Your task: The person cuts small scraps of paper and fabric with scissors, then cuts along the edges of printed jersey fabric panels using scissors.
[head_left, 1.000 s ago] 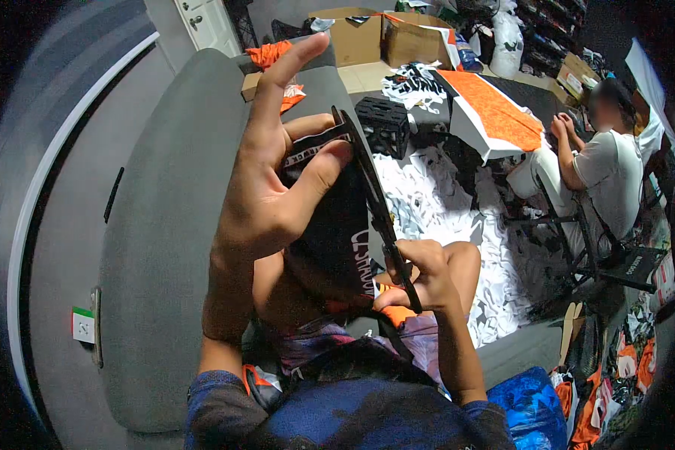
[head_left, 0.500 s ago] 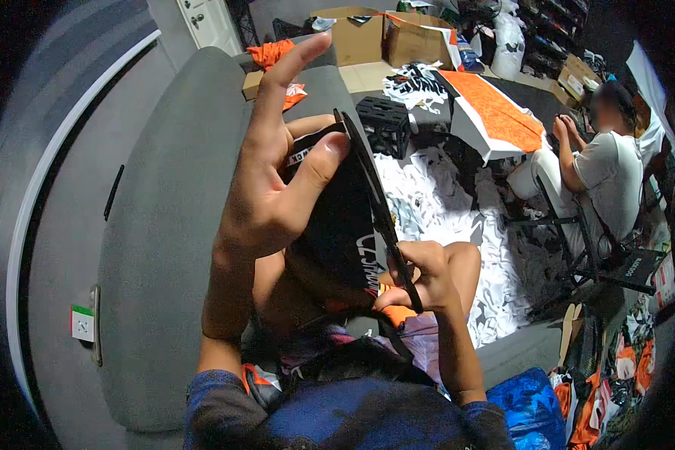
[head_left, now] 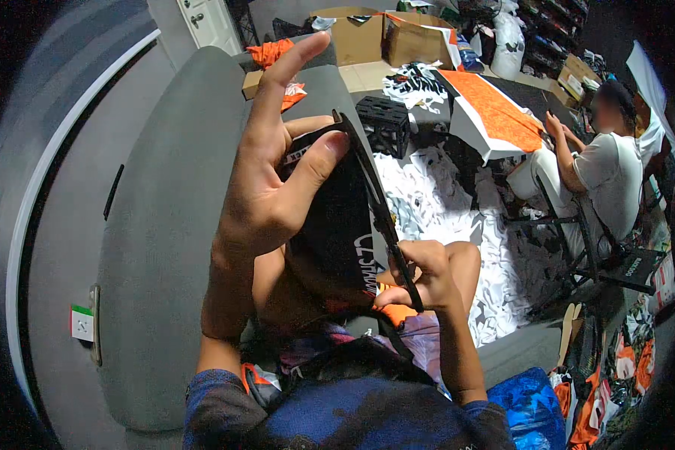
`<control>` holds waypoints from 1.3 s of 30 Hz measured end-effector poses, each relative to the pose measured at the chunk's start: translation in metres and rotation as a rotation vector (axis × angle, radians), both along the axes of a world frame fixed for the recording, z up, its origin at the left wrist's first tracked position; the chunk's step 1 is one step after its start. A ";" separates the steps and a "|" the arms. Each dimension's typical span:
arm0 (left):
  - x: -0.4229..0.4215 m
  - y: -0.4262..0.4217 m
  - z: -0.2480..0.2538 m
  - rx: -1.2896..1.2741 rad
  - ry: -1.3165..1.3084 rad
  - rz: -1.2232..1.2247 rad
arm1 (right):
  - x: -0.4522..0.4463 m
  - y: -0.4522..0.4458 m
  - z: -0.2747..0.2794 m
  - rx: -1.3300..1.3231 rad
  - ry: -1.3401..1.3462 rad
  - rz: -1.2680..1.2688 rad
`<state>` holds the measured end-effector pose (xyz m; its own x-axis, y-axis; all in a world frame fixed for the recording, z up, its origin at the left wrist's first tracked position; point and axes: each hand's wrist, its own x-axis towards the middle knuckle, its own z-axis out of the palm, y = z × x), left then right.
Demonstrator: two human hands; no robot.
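My left hand (head_left: 266, 191) pinches the upper edge of a piece of black fabric (head_left: 328, 217) between thumb and fingers, the index finger stretched upward. White lettering runs down the fabric's right side, and a white-printed strip shows by the thumb. My right hand (head_left: 424, 277), lower and to the right, is closed around the handle end of dark scissors (head_left: 382, 214). Their blades point up along the fabric's right edge, tips close to my left thumb. How far the blades are apart is hard to see. Part of the fabric lies hidden behind my left hand.
A grey sofa (head_left: 157, 247) stretches along the left. White fabric scraps (head_left: 427, 195) cover the floor ahead, near a black stool (head_left: 382, 124). At right a seated person (head_left: 607, 165) works beside orange-and-white fabric (head_left: 491, 109). A blue plastic bag (head_left: 529, 409) lies at lower right.
The black fabric and its lettering have shifted slightly, and the scissors have turned a little. My hands stay nearly in place. The seated person's hands have moved slightly.
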<state>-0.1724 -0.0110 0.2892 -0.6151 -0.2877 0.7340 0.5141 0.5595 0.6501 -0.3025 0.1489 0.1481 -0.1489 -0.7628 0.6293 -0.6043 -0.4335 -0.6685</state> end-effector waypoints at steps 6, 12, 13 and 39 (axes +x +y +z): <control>0.001 0.001 0.002 0.002 0.009 -0.005 | 0.002 0.003 0.008 0.029 0.000 -0.002; 0.003 0.001 0.003 -0.001 -0.015 -0.018 | 0.003 0.005 0.012 0.025 0.033 -0.027; 0.004 0.000 0.004 -0.005 -0.035 -0.030 | 0.003 0.006 0.012 0.026 0.034 -0.026; 0.019 -0.004 0.017 0.108 -0.302 -0.201 | -0.008 0.021 0.015 0.092 0.093 -0.043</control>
<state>-0.1529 -0.0150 0.3065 -0.8512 -0.2052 0.4830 0.3826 0.3874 0.8388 -0.3101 0.1704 0.1629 -0.1267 -0.8120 0.5698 -0.6820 -0.3458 -0.6444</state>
